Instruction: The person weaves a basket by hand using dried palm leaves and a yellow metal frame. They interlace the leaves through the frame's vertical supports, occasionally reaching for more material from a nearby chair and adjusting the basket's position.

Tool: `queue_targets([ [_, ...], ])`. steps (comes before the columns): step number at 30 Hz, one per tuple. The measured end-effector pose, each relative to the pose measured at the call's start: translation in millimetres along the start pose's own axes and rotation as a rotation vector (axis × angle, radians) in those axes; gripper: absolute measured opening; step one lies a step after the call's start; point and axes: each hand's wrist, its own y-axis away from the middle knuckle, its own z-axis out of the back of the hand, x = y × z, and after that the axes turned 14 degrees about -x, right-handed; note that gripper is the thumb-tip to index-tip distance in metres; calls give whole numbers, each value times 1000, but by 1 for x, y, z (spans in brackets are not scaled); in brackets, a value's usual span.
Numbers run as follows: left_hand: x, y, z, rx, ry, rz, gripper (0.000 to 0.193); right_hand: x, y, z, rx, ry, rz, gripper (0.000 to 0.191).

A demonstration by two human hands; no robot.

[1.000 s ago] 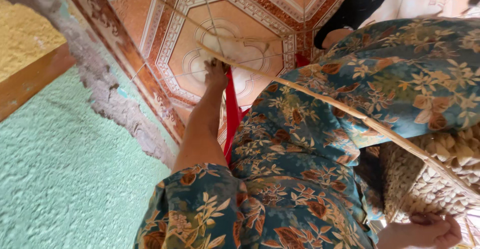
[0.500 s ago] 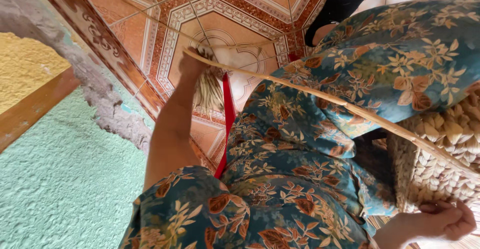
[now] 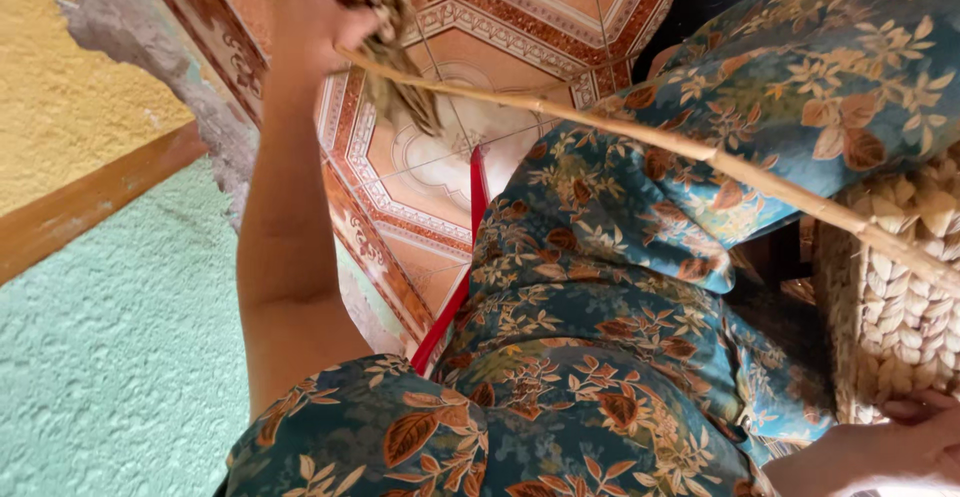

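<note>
Gripping dried fibre strand [image 3: 640, 135] near its frayed end, my left hand [image 3: 318, 12] fisted tight. Strand spans lap to woven basket [image 3: 890, 297], light, pliant, judged brittle. Right hand [image 3: 880, 447] touching basket base; grip unclear.

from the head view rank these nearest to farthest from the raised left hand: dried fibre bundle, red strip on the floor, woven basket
From the left hand:
1. Dried fibre bundle: gripped in that hand, hanging just below it.
2. Red strip: mid-frame on the tiled floor, beside the floral-clothed leg.
3. Woven basket: far right edge, by the right hand.
</note>
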Motion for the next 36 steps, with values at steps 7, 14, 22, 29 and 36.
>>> queue_targets([
  [7, 33, -1, 55, -144, -429, -40, 22, -67, -19, 30, 95, -93, 26, 22],
  [14, 87, -12, 121, -50, -787, 187, 18, -138, -37, 51, 195, -117, 117, 30],
  [22, 70, -14, -60, -94, -710, -45, 16, -140, -42, 55, 135, -31, 77, 32],
  [29, 11, 56, -208, 473, -620, -230, 23, -58, -28, 7, 88, 187, 93, 29],
  [36, -5, 58, -258, 666, -735, -108, 42, -1, -15, -34, 41, 166, 48, 20],
])
